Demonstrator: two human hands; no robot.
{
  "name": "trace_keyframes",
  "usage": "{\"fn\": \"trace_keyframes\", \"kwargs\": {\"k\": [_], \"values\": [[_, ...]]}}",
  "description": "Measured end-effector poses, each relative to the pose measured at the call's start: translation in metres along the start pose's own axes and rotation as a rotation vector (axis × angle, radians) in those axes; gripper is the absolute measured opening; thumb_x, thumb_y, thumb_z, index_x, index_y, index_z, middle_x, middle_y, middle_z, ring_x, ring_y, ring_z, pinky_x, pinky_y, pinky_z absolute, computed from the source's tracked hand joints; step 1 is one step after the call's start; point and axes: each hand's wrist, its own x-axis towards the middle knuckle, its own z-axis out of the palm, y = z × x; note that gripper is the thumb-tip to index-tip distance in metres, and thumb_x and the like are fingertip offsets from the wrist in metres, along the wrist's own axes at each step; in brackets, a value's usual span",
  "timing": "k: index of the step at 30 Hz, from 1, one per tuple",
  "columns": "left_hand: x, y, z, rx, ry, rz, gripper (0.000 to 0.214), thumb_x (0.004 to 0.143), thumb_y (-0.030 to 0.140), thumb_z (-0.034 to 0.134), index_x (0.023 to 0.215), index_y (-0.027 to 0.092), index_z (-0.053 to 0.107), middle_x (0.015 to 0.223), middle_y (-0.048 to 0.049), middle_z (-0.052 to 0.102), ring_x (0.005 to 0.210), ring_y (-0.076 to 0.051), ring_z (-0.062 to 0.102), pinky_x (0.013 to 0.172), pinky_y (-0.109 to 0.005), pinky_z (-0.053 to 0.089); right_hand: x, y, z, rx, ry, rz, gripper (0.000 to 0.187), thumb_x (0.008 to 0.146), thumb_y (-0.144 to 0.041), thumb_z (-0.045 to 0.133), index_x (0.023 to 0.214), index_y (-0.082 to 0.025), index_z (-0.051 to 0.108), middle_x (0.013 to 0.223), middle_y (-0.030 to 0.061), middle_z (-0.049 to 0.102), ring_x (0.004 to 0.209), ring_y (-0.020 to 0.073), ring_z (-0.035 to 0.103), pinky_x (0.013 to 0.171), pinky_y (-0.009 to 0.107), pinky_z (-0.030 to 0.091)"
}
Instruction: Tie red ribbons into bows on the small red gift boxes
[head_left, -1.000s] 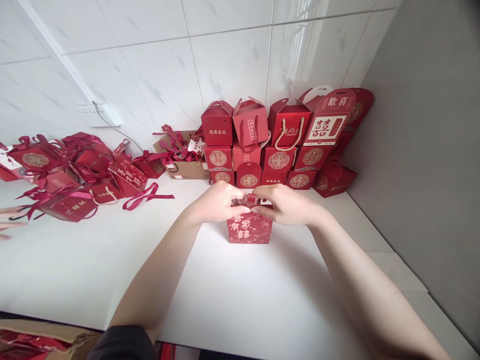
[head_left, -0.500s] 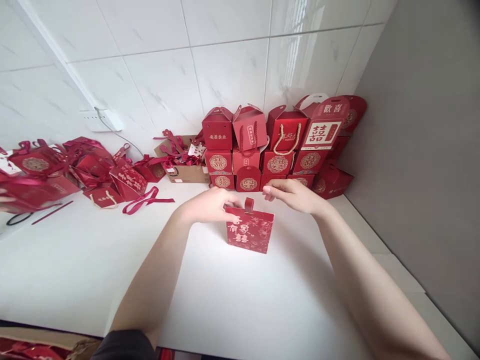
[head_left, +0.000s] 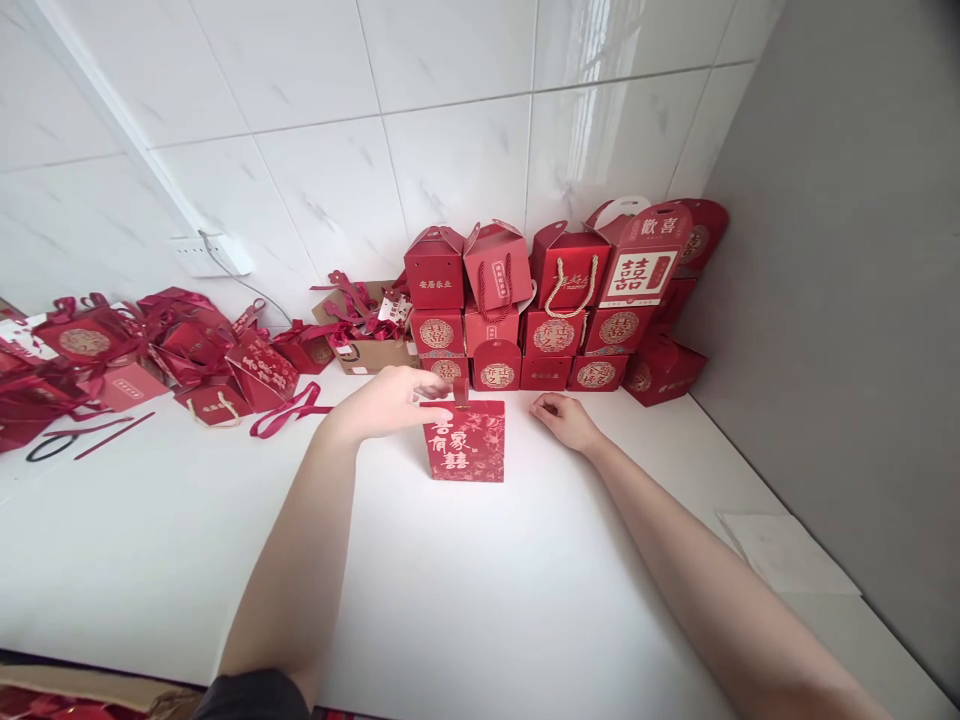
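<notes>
White wall tiles rise behind a white table (head_left: 480,600), and a plain grey wall closes the right side. On the table, a little past the middle, a red gift box (head_left: 465,450) stands upright, its gold-lettered front facing near and a small tab (head_left: 460,390) sticking up from its closed top.

The left hand (head_left: 390,397) reaches in from the left, and its fingertips (head_left: 439,385) are pressed together on the box's top edge, right at the tab. The right hand (head_left: 562,418) lies on the table just right of the box, apart from it. Its fingers are loosely curled and it holds nothing.

Far behind the box, a stack of red boxes (head_left: 555,310) leans against the tiles, some with rope handles. Left of that stack sits a brown carton (head_left: 371,350) stuffed with red ribbons. Farther left, a loose heap of ribboned boxes (head_left: 180,350) spreads along the wall, with one ribbon (head_left: 289,410) trailing toward the middle. A pair of scissors (head_left: 49,445) lies at the far left edge. A wall socket (head_left: 214,255) with a cable sits above the heap. A white sheet (head_left: 787,555) lies flat on the right side of the table near the grey wall.
</notes>
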Motion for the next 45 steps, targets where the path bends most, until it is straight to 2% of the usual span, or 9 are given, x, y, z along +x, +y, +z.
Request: {"fn": "trace_keyframes", "kwargs": {"k": [2, 5, 11, 18, 25, 30, 34, 40, 45], "values": [[-0.001, 0.006, -0.001, -0.078, -0.074, 0.030, 0.048, 0.073, 0.036, 0.072, 0.120, 0.028, 0.067, 0.121, -0.0029, 0.069, 0.103, -0.021, 0.066, 0.087, -0.029, 0.051, 0.001, -0.001, 0.001, 0.004, 0.000, -0.013, 0.033, 0.086, -0.046, 0.049, 0.076, -0.019, 0.063, 0.077, 0.0048, 0.066, 0.069, 0.0188, 0.054, 0.069, 0.031, 0.041], [0.000, 0.014, 0.001, -0.163, -0.148, 0.084, 0.052, 0.079, 0.034, 0.068, 0.129, 0.026, 0.061, 0.136, -0.0060, 0.061, 0.117, -0.022, 0.062, 0.100, -0.033, 0.048, 0.002, -0.001, 0.003, 0.006, 0.002, -0.025, 0.031, 0.086, -0.044, 0.050, 0.075, -0.019, 0.063, 0.077, 0.0046, 0.065, 0.070, 0.0188, 0.054, 0.070, 0.031, 0.040], [0.006, 0.012, 0.011, -0.250, -0.026, -0.021, 0.043, 0.075, 0.040, 0.073, 0.109, 0.014, 0.071, 0.106, -0.0125, 0.074, 0.100, -0.026, 0.069, 0.092, -0.039, 0.053, 0.002, -0.001, 0.002, 0.007, 0.002, -0.029, 0.029, 0.086, -0.041, 0.050, 0.076, -0.018, 0.063, 0.075, 0.0039, 0.064, 0.068, 0.0183, 0.053, 0.069, 0.031, 0.040], [0.010, 0.010, 0.016, -0.164, 0.132, -0.019, 0.030, 0.076, 0.040, 0.072, 0.091, 0.015, 0.071, 0.089, -0.0084, 0.075, 0.086, -0.022, 0.070, 0.082, -0.034, 0.053, 0.003, 0.000, 0.002, 0.005, -0.012, -0.038, 0.029, 0.087, -0.039, 0.049, 0.080, -0.017, 0.066, 0.081, 0.0062, 0.067, 0.073, 0.0192, 0.056, 0.072, 0.032, 0.042], [0.009, 0.012, 0.016, -0.153, -0.022, 0.000, 0.021, 0.076, 0.036, 0.068, 0.086, 0.018, 0.062, 0.088, -0.0047, 0.072, 0.085, -0.019, 0.068, 0.076, -0.030, 0.050, 0.002, 0.002, 0.001, -0.001, -0.016, -0.040, 0.027, 0.087, -0.038, 0.050, 0.080, -0.017, 0.065, 0.081, 0.0057, 0.067, 0.073, 0.0191, 0.056, 0.072, 0.032, 0.042], [0.009, 0.003, 0.015, 0.129, -0.070, -0.035, 0.027, 0.071, 0.036, 0.067, 0.059, 0.019, 0.049, 0.062, 0.0002, 0.057, 0.061, -0.016, 0.054, 0.054, -0.026, 0.035, 0.002, 0.002, 0.001, -0.009, -0.011, -0.037, 0.027, 0.087, -0.039, 0.050, 0.079, -0.017, 0.064, 0.077, 0.0048, 0.065, 0.070, 0.0184, 0.055, 0.070, 0.031, 0.041], [0.010, -0.002, 0.012, 0.253, -0.159, -0.104, 0.037, 0.072, 0.039, 0.064, 0.052, 0.019, 0.040, 0.054, 0.0016, 0.044, 0.048, -0.012, 0.040, 0.046, -0.026, 0.023, 0.003, 0.005, 0.002, -0.012, -0.012, -0.043, 0.028, 0.087, -0.040, 0.051, 0.078, -0.018, 0.064, 0.077, 0.0042, 0.065, 0.069, 0.0180, 0.054, 0.069, 0.031, 0.041], [-0.002, -0.022, -0.023, 0.169, -0.280, -0.478, 0.020, 0.068, 0.038, 0.068, 0.067, 0.018, 0.065, 0.071, -0.0025, 0.070, 0.060, -0.016, 0.065, 0.053, -0.021, 0.044, 0.002, 0.010, 0.005, -0.008, 0.002, -0.041, 0.029, 0.087, -0.044, 0.051, 0.075, -0.019, 0.063, 0.077, 0.0038, 0.067, 0.068, 0.0186, 0.055, 0.067, 0.031, 0.041], [-0.041, -0.065, -0.077, 0.216, 0.022, -0.777, 0.020, 0.061, 0.025, 0.077, 0.058, 0.014, 0.060, 0.065, -0.0085, 0.072, 0.065, -0.019, 0.069, 0.060, -0.023, 0.052, 0.001, 0.013, 0.006, -0.010, 0.000, -0.052, 0.029, 0.087, -0.044, 0.052, 0.074, -0.020, 0.062, 0.075, 0.0028, 0.065, 0.068, 0.0186, 0.055, 0.068, 0.031, 0.041]]}}
